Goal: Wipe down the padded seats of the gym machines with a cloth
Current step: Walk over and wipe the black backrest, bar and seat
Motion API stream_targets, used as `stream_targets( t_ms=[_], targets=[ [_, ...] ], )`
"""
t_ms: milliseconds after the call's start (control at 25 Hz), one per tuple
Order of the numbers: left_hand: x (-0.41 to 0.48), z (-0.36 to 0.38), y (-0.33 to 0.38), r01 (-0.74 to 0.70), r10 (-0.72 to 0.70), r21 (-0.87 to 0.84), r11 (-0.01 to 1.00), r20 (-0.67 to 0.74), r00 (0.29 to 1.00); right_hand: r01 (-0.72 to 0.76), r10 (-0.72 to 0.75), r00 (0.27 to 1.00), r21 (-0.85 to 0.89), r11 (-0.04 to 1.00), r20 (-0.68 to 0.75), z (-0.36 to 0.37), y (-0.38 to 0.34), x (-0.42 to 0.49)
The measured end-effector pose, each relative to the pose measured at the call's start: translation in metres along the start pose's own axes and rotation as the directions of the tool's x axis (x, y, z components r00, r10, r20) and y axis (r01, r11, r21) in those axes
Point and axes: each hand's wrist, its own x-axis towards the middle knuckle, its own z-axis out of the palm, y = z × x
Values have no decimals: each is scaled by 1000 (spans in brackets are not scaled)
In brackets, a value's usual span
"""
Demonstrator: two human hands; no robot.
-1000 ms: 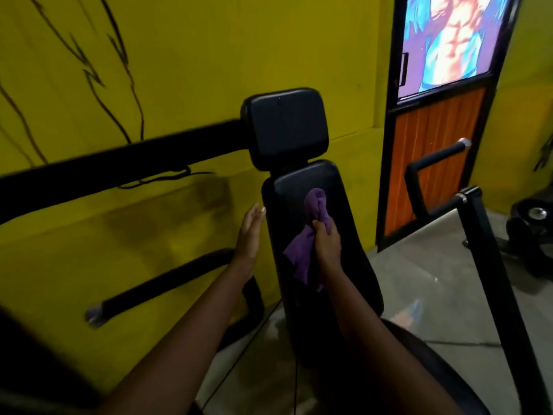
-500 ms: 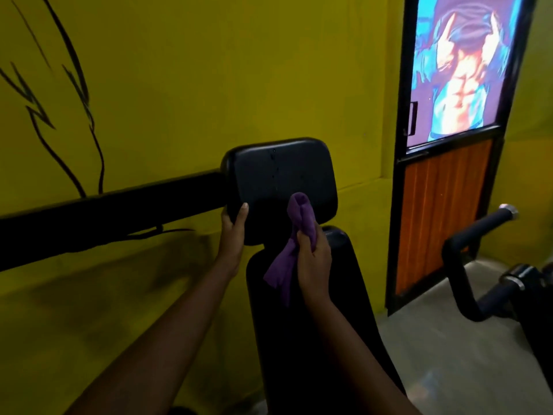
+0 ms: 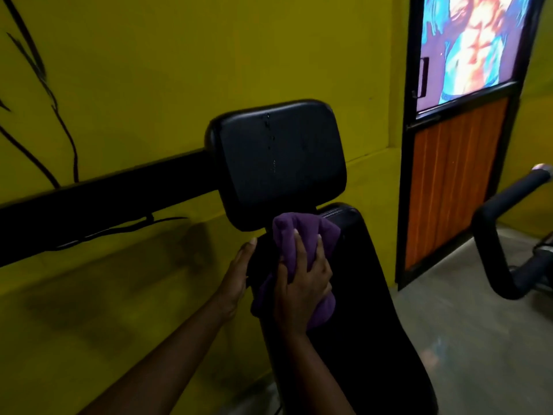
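Down from the headrest pad (image 3: pixel 278 163) comes the right hand (image 3: pixel 302 280), now pressing the purple cloth (image 3: pixel 327 235) against the top of the back pad (image 3: pixel 365 295), fingers (image 3: pixel 299 250) spread straight over it. Left hand (image 3: pixel 236 277) has dropped too, its straight fingers resting together along the back pad's left edge.

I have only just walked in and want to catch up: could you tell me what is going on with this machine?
A person is wiping down a black gym machine. The right hand presses a purple cloth against the top of the long back pad, just under the headrest pad. The left hand rests with straight fingers against the back pad's left edge.
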Motion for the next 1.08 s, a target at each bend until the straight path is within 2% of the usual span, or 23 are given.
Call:
stream_targets(
  t_ms=[80,280,440,480,520,600,680,760,880,1080],
  targets=[
    [-3,1,-7,-37,37,-7,999,19,999,58,-58,998,-109,992,5,8,-3,-14],
    [1,-2,-20,-79,82,-62,995,37,996,204,-205,979,-192,960,14,17,8,14],
    [6,-3,-27,-53,57,-96,994,47,997,108,-118,991,-138,985,-69,11,28,63],
    [7,-2,-27,-53,58,-110,993,45,997,138,-150,986,-140,980,-75,12,27,58],
    [7,-2,-27,-61,67,-130,990,39,997,220,-230,972,-152,963,-53,13,27,47],
    [6,1,-25,-92,97,-157,983,28,995,446,-450,893,-169,879,18,16,29,21],
    [4,4,-23,-113,120,-176,978,25,992,560,-562,826,-179,809,46,14,38,29],
    [3,4,-23,-115,122,-162,980,33,992,546,-550,835,-173,820,24,12,42,56],
    [2,5,-22,-105,108,-117,988,25,994,460,-463,886,-139,877,15,9,44,75],
    [2,4,-19,-80,81,-24,996,32,996,241,-249,967,-116,964,-57,7,54,94]
  ],
)
